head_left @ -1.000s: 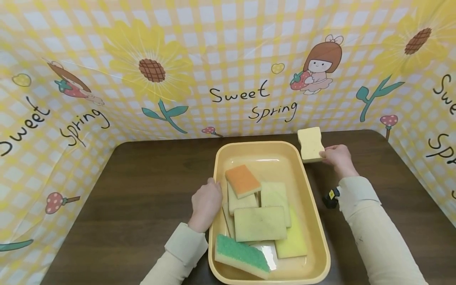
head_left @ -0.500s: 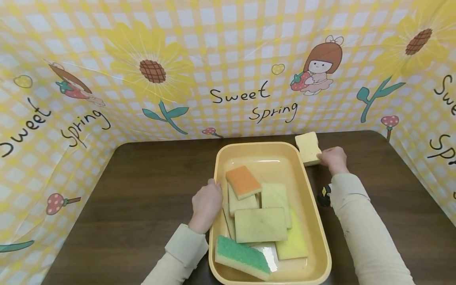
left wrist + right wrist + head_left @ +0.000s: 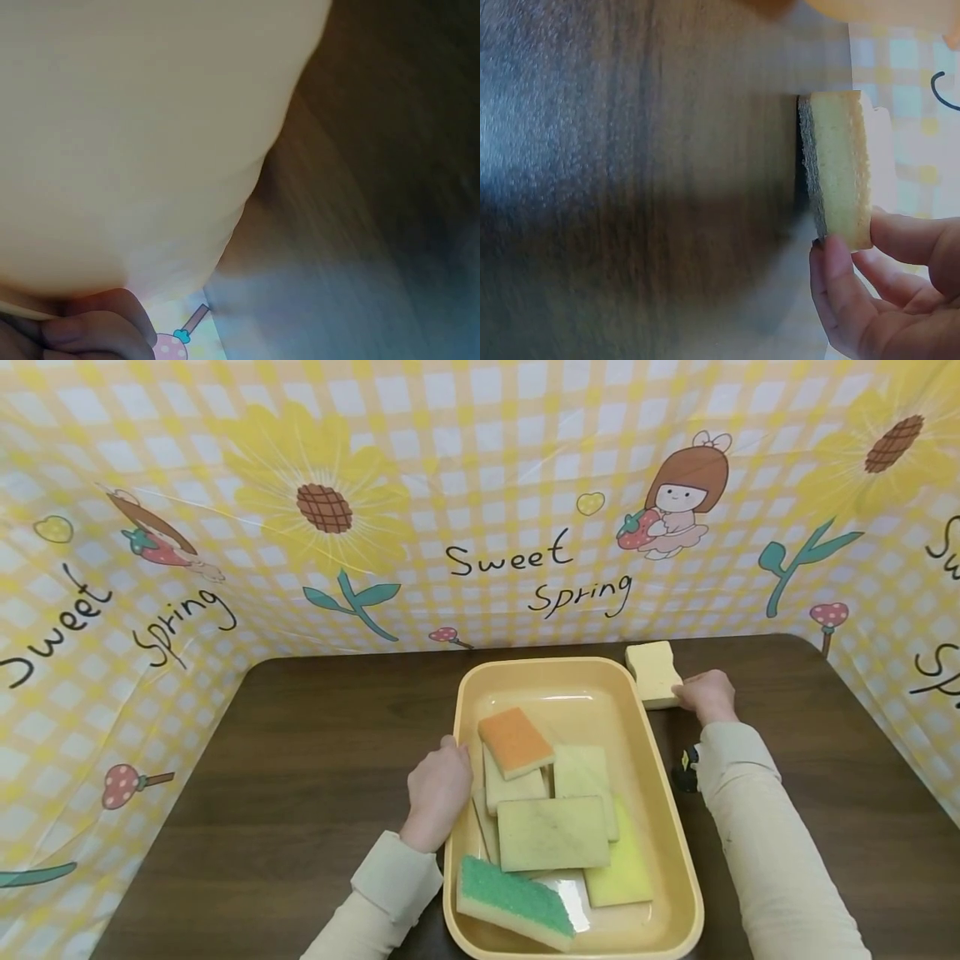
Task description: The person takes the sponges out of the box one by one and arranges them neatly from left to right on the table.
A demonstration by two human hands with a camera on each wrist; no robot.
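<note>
My left hand (image 3: 438, 793) grips the left rim of a yellow-orange plastic tray (image 3: 660, 810); in the left wrist view its curled fingers (image 3: 105, 330) show at the lower left corner. Beyond the tray's far right corner, my right hand (image 3: 708, 693) pinches a pale yellow sponge (image 3: 654, 672) with wavy sides by its near right corner. The right wrist view shows this sponge (image 3: 838, 169) edge-on, with a dark layer on its underside, held between thumb and fingers close to the tabletop. Whether it touches the table, I cannot tell.
Inside the tray lie an orange-topped sponge (image 3: 515, 739), a green-topped sponge (image 3: 513, 897), a bright yellow piece (image 3: 622, 868) and several pale ones, such as the front pad (image 3: 553, 833). A dark wooden table (image 3: 300, 793) is backed by a checked cloth (image 3: 480, 468).
My right hand has lowered the pale yellow sponge towards the table, and the sponge now lies flatter. The left hand keeps its grip on the tray rim.
</note>
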